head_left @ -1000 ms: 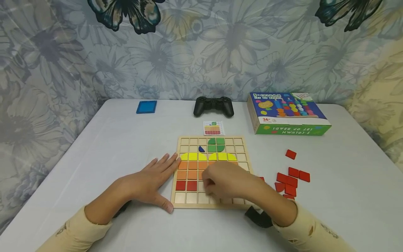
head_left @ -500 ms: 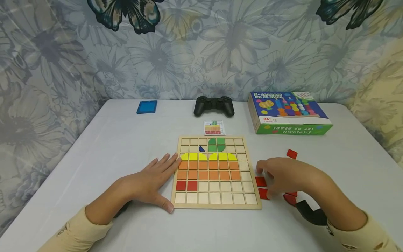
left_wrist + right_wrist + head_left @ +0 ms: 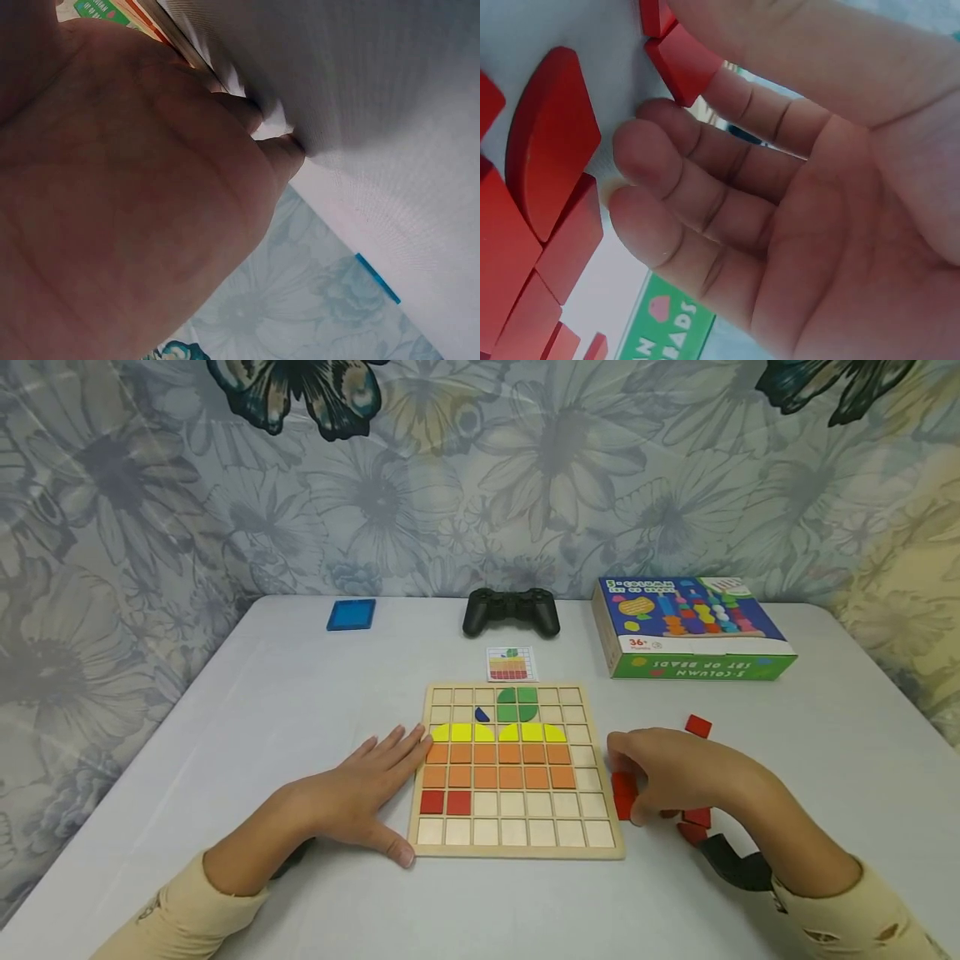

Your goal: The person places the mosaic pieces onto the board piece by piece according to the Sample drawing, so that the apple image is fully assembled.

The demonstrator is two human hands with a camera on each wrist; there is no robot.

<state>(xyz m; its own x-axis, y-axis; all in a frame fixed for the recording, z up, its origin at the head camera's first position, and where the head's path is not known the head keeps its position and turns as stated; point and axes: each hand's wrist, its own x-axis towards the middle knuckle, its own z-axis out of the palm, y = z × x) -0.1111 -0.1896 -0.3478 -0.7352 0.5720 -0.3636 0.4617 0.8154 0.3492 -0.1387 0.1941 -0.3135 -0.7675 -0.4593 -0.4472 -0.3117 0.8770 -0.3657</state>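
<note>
The left hand (image 3: 360, 797) lies flat with fingers spread, fingertips at the left edge of the wooden grid board (image 3: 517, 853). On the board are green, yellow and orange tiles, a dark blue piece (image 3: 482, 715) and two red square tiles (image 3: 458, 802) at the left of a lower row. Right of the board, the right hand (image 3: 678, 768) curves over two red tiles (image 3: 622, 797) that lie together. In the right wrist view, thumb and index finger close around a red tile (image 3: 684, 64), while the other fingers (image 3: 649, 225) curl loosely.
More red tiles (image 3: 698, 726) lie right of and beneath the right hand, among them a round-edged tile (image 3: 555, 142). Behind the board are a pattern card (image 3: 512, 664), a black game controller (image 3: 511, 612), a blue square frame (image 3: 351, 615) and a toy box (image 3: 697, 631).
The right hand has moved from over the board to the red tiles on its right. Two red tiles there have drawn together and slid slightly away. The left hand stays put.
</note>
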